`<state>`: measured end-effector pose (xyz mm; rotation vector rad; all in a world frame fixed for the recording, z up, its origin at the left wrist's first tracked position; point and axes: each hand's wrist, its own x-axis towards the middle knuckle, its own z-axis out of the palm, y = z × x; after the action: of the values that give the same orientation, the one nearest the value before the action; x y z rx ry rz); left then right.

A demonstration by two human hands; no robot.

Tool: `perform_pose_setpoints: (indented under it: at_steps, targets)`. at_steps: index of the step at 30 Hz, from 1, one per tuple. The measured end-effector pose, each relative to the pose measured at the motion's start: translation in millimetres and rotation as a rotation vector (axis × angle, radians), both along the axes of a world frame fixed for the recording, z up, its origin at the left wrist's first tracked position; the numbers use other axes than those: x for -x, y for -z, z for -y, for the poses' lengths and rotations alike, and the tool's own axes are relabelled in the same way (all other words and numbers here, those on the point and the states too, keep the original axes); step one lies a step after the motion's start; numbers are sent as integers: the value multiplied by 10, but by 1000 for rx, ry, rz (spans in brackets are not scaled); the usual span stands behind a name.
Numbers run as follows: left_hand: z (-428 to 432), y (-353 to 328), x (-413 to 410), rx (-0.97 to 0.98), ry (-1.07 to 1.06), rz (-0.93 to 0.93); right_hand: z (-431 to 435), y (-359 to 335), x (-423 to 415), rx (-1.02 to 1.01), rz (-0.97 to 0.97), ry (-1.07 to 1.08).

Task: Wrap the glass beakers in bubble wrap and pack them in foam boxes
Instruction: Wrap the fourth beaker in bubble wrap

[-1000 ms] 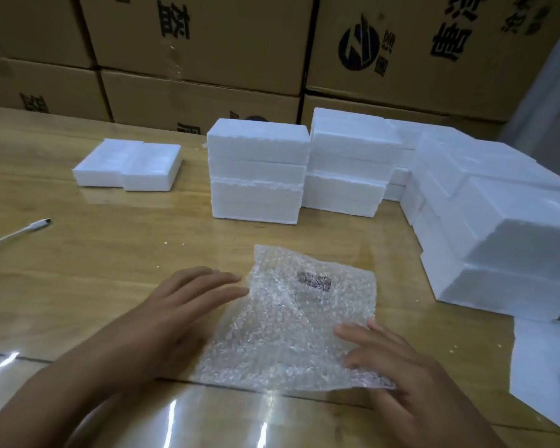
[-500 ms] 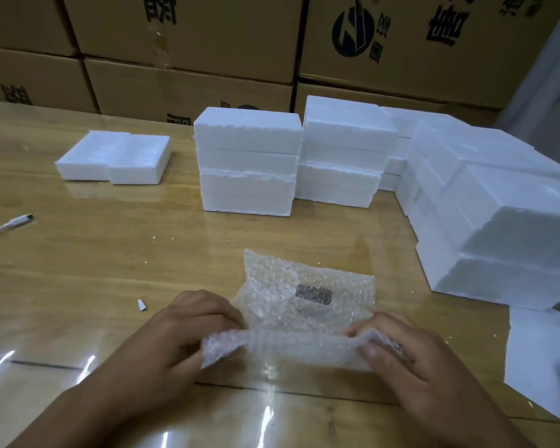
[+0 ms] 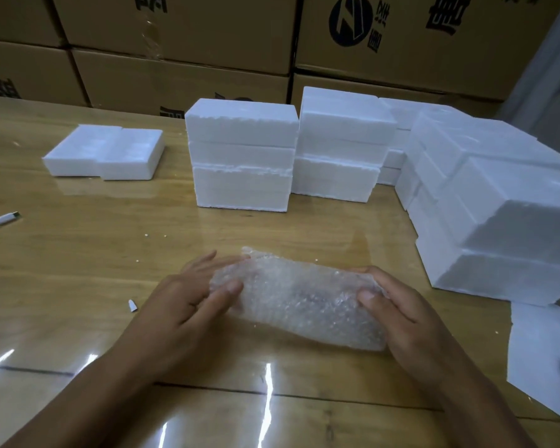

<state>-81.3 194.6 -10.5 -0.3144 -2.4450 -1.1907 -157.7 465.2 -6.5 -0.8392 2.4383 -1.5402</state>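
Observation:
A roll of clear bubble wrap [image 3: 299,302] lies crosswise on the wooden table [image 3: 110,240] in front of me, folded over whatever it holds; the beaker inside is hidden. My left hand [image 3: 188,302] grips the roll's left end, thumb on top. My right hand [image 3: 398,315] grips its right end the same way. White foam boxes stand behind: one stack [image 3: 241,160] at centre, another [image 3: 345,147] to its right, and a larger pile [image 3: 498,202] at the right.
A low pair of foam pieces [image 3: 105,153] lies at the back left. A white pen [image 3: 0,219] is at the left edge, its small cap [image 3: 132,306] near my left hand. A white sheet [image 3: 543,354] lies at the right. Cardboard cartons [image 3: 181,50] wall the back.
The flat bubble wrap sheet has been folded up from its near edge and rolled away from me into a bundle. Both hands moved from its near corners to its two ends.

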Motion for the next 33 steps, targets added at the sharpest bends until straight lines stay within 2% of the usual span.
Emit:
perform_pose_setpoints:
  at_steps: [5,10,18,22,25,33]
  targets:
    - [-92,-79,158,5,-219,35,72,62,77,83,-2,162]
    - [-155,-144,286,-65,-345,112,138,51,133,98,114,202]
    - [-157,-101,486,-203,-343,201,293,152,187,45,175,358]
    - [-158,-41,533,-194,-353,172,274,191,205,10,192,428]
    - [-141,-24,556,-219,-349,237,251,209,216,-1,194,469]
    - [-100,-15,603,-266,-172,355,255,184,230,-3,175,514]
